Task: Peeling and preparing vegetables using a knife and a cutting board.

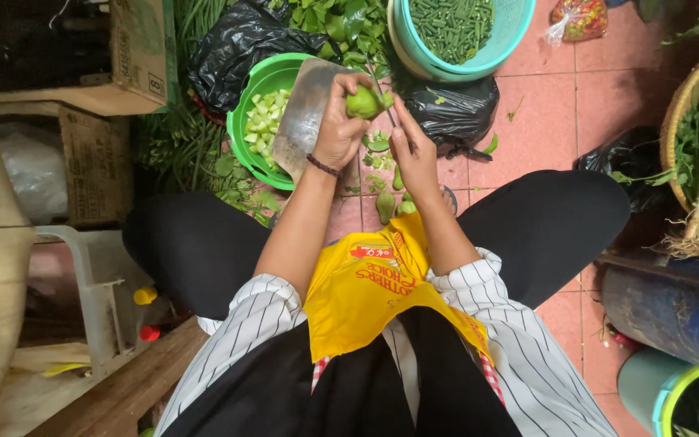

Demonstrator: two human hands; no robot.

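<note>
The left hand (338, 129) is gripping a small green vegetable (366, 102), fingers wrapped tight around it, with a broad cleaver (305, 113) just beside it. The right hand (414, 154) is pinching what seems a thin blade against it. At ten o'clock, a green basket (246, 121) is holding cut pieces.

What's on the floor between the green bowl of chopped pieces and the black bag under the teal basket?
In the head view, between the green bowl and the black bag lie green trimmings on the tiles, with the left hand holding a cleaver above.
</note>
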